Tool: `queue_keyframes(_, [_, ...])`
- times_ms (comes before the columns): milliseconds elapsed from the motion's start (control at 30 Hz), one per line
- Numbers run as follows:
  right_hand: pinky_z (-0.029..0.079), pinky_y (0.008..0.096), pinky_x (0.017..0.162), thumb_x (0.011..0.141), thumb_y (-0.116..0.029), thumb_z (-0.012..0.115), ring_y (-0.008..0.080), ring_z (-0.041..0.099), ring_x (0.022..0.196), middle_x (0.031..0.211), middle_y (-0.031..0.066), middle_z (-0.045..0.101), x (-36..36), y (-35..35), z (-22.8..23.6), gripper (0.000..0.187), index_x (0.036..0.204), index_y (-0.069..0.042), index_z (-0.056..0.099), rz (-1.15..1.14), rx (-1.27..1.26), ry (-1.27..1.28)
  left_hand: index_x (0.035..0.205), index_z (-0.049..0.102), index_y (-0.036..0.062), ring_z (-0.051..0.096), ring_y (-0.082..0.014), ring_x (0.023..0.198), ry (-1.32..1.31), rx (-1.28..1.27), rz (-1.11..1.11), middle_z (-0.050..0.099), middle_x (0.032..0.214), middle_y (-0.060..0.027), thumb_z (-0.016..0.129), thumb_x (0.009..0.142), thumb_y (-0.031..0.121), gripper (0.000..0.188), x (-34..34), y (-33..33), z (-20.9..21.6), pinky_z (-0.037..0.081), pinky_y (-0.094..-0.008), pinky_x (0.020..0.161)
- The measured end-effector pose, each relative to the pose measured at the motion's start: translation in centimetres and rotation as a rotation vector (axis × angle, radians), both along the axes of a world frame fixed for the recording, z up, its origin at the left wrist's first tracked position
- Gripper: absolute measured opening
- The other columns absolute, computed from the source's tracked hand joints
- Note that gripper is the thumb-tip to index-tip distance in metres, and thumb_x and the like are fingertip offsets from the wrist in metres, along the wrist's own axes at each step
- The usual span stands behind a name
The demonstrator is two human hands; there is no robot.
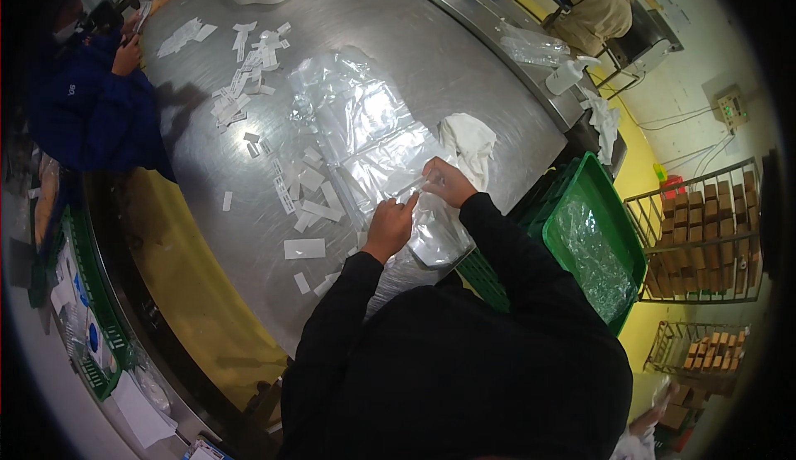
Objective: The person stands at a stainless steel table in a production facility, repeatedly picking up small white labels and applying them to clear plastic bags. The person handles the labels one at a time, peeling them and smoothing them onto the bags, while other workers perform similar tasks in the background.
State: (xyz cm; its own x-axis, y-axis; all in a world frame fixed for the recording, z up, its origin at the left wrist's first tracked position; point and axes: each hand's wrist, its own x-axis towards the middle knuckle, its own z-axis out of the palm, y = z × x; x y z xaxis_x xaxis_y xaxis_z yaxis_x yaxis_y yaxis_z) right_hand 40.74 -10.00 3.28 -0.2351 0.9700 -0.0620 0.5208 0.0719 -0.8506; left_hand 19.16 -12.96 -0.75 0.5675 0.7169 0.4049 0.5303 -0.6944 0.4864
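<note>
Both my hands meet above a stack of clear plastic bags (381,141) on the steel table. My right hand (448,183) pinches a small pale strip (411,187), perhaps a label, too small to be sure. My left hand (390,227) is partly closed, its index finger reaching to the right fingertips; what it grips, if anything, is hidden. Left of the bags lie scattered white paper labels (305,249), some blank and some printed. A crumpled white cloth (469,145) rests beyond my right hand.
Green crates (593,236) stand at my right, the top one with clear film inside. A person in a dark blue jacket (99,104) works at the left table edge. Further right are racks of brown blocks (705,244) and a white spray bottle (568,76).
</note>
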Motion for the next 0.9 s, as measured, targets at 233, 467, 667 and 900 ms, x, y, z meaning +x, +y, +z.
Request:
queue_keyframes(233, [0.049, 0.0361, 0.067, 0.075, -0.019, 0.079, 0.0235, 0.064, 0.072, 0.077, 0.0075, 0.065, -0.6, 0.2, -1.0, 0.032, 0.093, -0.008, 0.056, -0.154, 0.011, -0.252, 0.136, 0.051, 0.005, 0.059, -0.0273, 0.068, 0.214, 0.044, 0.003, 0.061, 0.062, -0.008, 0.059, 0.077, 0.01, 0.06, 0.6, 0.1, 0.5, 0.042, -0.0413, 0.067])
queue_keyframes(467, [0.052, 0.04, 0.072, 0.069, -0.039, 0.083, 0.0295, 0.067, 0.077, 0.079, 0.0124, 0.068, 2.6, -0.6, -1.5, 0.045, 0.091, -0.008, 0.06, -0.519, -0.027, -0.417, 0.139, 0.05, 0.0085, 0.061, -0.0281, 0.066, 0.296, -0.121, 0.014, 0.063, 0.065, -0.0105, 0.061, 0.088, 0.04, 0.061, 1.4, 0.1, 2.9, 0.044, -0.0415, 0.07])
queue_keyframes(667, [0.046, 0.0272, 0.063, 0.078, -0.007, 0.074, 0.012, 0.056, 0.066, 0.073, 0.0037, 0.061, 4.8, -4.6, -3.4, 0.02, 0.093, -0.005, 0.061, -0.808, 0.207, 0.068, 0.135, 0.055, 0.0272, 0.06, -0.0288, 0.062, 0.344, 0.004, -0.023, 0.061, 0.062, -0.007, 0.055, 0.093, 0.045, 0.046, 1.1, 0.5, 0.4, 0.042, -0.0421, 0.065])
queue_keyframes(900, [0.041, 0.023, 0.06, 0.081, -0.001, 0.069, 0.0064, 0.05, 0.064, 0.071, -0.0021, 0.053, 8.8, -9.5, -2.7, 0.015, 0.093, -0.004, 0.061, -1.181, 0.457, 0.193, 0.114, 0.071, 0.0169, 0.066, -0.0234, 0.074, -0.041, -0.592, -0.301, 0.07, 0.079, -0.0109, 0.059, 0.093, 0.032, 0.028, 0.5, 6.5, 0.4, 0.048, -0.037, 0.071])
